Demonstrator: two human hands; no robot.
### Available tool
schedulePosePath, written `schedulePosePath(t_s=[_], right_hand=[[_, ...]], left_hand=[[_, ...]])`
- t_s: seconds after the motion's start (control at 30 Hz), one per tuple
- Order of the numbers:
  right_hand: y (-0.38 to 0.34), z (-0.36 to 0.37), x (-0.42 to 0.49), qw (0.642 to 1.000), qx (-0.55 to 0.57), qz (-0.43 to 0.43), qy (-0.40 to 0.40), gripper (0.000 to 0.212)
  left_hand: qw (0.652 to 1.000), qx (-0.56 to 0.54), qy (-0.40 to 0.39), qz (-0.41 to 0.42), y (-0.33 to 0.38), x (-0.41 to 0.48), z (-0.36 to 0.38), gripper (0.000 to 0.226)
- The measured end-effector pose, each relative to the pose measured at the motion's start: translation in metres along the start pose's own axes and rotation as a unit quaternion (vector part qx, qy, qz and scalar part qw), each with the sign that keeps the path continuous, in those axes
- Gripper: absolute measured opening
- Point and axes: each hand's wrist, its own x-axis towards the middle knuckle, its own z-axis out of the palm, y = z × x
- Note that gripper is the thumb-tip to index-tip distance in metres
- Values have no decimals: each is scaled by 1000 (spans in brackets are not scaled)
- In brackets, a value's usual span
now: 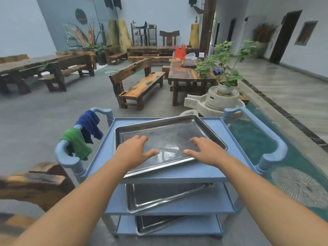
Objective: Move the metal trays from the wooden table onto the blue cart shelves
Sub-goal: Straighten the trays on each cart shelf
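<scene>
Top tray (170,139), askew on the top shelf (177,172) of the blue cart (273,153). Its corners at 12 and 7 o'clock appear to ride over the shelf's raised lip, so it may not sit quite flat.

My left grip (132,151) and right grip (205,151) are spread over the pan, fingers straight, released and clasping nothing. Whether the palms touch the metal I cannot tell.

I judge the tray to be thin sheet steel: stiff, light for its span, glossy and probably slick, more noisy than fragile. The flat pan offers no purchase. I would take it by the rolled rim at 9 and 3 o'clock, thumbs on top and fingers under, to square it within the lip.

A second tray (159,197) lies aslant on the middle shelf (221,201) and a third tray (156,224) on the bottom shelf (127,226), both at 6 o'clock beneath the first.

A green cloth (76,144) and a blue cloth (90,125) hang on the cart handle at 9 o'clock. Beyond the cart, a stone mill (213,103) carrying a potted plant (225,68) stands at 1 o'clock and a wooden bench (140,86) at 12. The edge of a dark wooden surface (35,181) shows at 8.
</scene>
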Motion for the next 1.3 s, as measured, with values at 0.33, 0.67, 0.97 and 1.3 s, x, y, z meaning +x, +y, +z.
schedulePosePath(t_s=[0.33, 0.67, 0.97, 1.3], right_hand=[[82, 23, 71, 995, -20, -15, -92, 85], [110, 86, 100, 978, -90, -42, -186, 83], [148, 117, 136, 960, -157, -105, -207, 108], [156, 132, 149, 953, -150, -66, -256, 109]], left_hand=[[996, -13, -73, -58, 25, 54, 65, 91], [975, -22, -200, -98, 4, 63, 139, 103], [961, -31, -247, -124, -34, 65, 185, 113], [965, -1, -243, -99, -39, 61, 200, 118]])
